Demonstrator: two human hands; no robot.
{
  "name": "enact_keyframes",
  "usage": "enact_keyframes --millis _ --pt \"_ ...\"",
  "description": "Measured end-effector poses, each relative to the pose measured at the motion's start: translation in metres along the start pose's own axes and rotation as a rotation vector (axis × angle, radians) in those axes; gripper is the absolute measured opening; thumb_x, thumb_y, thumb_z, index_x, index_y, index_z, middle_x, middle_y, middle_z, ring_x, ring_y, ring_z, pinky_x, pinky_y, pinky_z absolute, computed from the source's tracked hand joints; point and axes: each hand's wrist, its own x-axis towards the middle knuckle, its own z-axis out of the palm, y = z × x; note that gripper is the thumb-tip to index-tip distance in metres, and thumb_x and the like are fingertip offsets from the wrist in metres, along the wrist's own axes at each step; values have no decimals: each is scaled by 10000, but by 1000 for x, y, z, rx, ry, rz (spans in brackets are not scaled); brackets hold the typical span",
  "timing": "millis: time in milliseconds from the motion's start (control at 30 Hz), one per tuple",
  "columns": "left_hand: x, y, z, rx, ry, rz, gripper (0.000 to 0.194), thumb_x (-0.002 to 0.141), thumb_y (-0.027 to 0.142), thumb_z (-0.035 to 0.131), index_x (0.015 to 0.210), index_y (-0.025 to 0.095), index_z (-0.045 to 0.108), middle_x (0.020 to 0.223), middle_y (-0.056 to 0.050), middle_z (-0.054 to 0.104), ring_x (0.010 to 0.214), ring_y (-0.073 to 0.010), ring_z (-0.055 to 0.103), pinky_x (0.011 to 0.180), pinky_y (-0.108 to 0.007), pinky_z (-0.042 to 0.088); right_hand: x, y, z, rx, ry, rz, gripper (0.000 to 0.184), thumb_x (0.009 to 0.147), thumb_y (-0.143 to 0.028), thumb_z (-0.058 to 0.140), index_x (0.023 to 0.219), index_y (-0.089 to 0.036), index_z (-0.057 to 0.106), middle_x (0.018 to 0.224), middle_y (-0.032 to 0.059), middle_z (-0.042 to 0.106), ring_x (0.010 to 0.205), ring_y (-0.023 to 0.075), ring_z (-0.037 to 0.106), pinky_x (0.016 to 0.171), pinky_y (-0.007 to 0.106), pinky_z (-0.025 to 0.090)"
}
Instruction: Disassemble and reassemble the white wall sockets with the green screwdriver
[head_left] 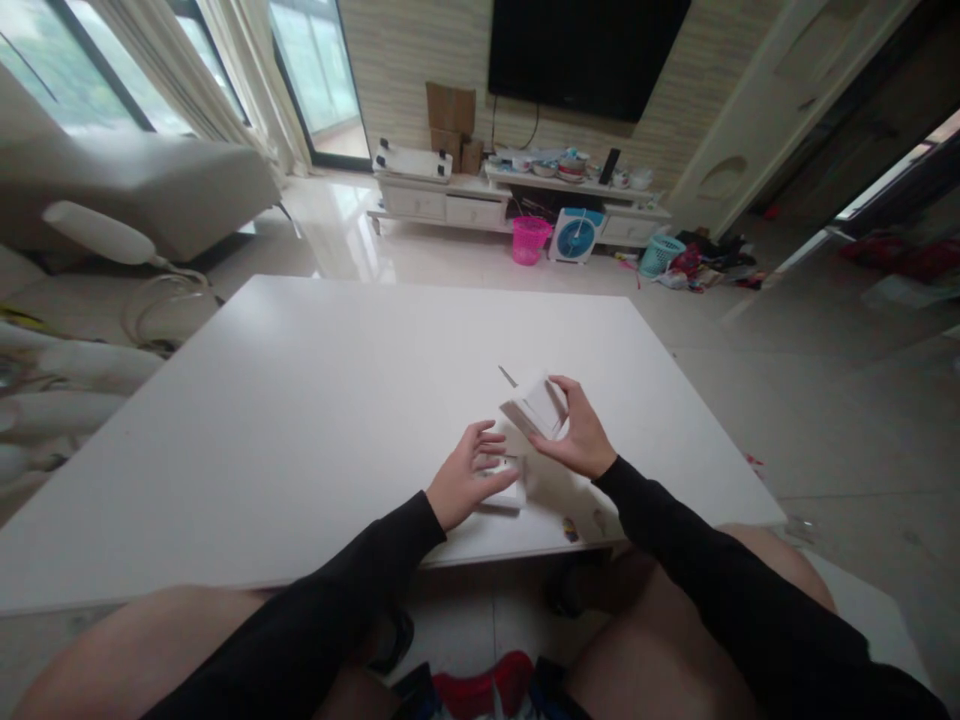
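Note:
My right hand (581, 432) grips a small white box (538, 408) by its edges, tilted and raised over the white table (322, 420). Its thumb is on the near side and the fingers are on the far side. A second white box-like piece (512, 496) lies on the table near the front edge. Over that piece is my left hand (466, 482), fingers apart and slightly curved, hiding part of it; whether they touch I cannot tell. Behind the raised box a thin grey stick-like thing (508, 376) shows, too small to name.
Near the table's front edge lie a small dark item (571, 529) and a small pale item (600, 520). Across the floor stand a TV cabinet (420, 205), a pink basket (529, 240), a blue fan (576, 236) and a light-blue basket (660, 256). White padded pieces (75, 365) are at left.

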Motion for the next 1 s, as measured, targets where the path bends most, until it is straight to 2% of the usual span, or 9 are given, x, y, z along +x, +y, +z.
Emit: enact_keyframes --millis 100,200,300,433,567,667,733,833,1000 --pt "-2 10 6 -296 24 -102 643 739 482 857 1200 209 501 1166 -103 655 1068 -266 686 885 -419 592 -19 -32 20 50 -30 -130 881 704 -294 840 1453 -266 378 1340 134 536 1253 345 560 1073 548 510" --pt "-3 15 4 -377 155 -210 664 680 486 895 1144 208 509 1013 -47 679 899 -223 703 713 -344 609 -32 -47 34 87 -35 -140 914 740 -348 869 1481 -294 339 1381 144 499 1306 353 520 1110 594 486" --pt "-2 14 -4 -361 237 -268 706 634 475 914 1143 199 509 907 -13 678 746 -177 681 579 -276 577 -37 -47 39 142 -80 -130 950 736 -436 896 1488 -308 330 1449 156 453 1379 366 472 1149 631 455" --pt "6 9 -19 -304 318 -240 710 601 442 923 1130 197 517 858 6 664 664 -148 658 478 -212 511 -36 -39 38 195 -158 -103 941 740 -449 896 1482 -301 335 1500 167 420 1425 367 444 1145 622 464" --pt "24 -2 -43 -247 465 -242 581 703 416 857 1119 209 507 878 -2 670 610 -122 635 438 -192 473 -34 -31 34 135 -273 -67 858 772 -448 865 1453 -273 374 1474 172 457 1417 363 457 1147 605 454" --pt "39 -12 -66 -145 603 -327 428 789 350 796 1042 209 482 819 4 656 552 -102 600 413 -168 423 -37 -28 33 52 -425 -54 923 701 -518 901 1431 -225 417 1432 187 511 1368 379 491 1148 608 436" --pt "47 -19 -78 -116 629 -360 391 810 329 782 1000 207 463 777 7 647 513 -94 575 396 -155 381 -40 -27 33 -16 -530 -45 969 647 -513 928 1426 -199 444 1433 201 523 1345 392 499 1119 606 453" --pt "53 -29 -86 -92 619 -365 401 822 351 781 990 211 445 738 27 623 451 -73 518 385 -148 336 -41 -30 32 -95 -633 -53 900 661 -360 908 1427 -179 470 1407 199 551 1290 378 531 1077 586 481" --pt "57 -38 -83 -53 540 -327 418 857 409 741 1054 217 427 753 40 608 420 -57 449 400 -164 341 -39 -35 29 -91 -657 -56 805 687 -238 841 1409 -158 494 1315 179 593 1198 350 562 1048 536 509"
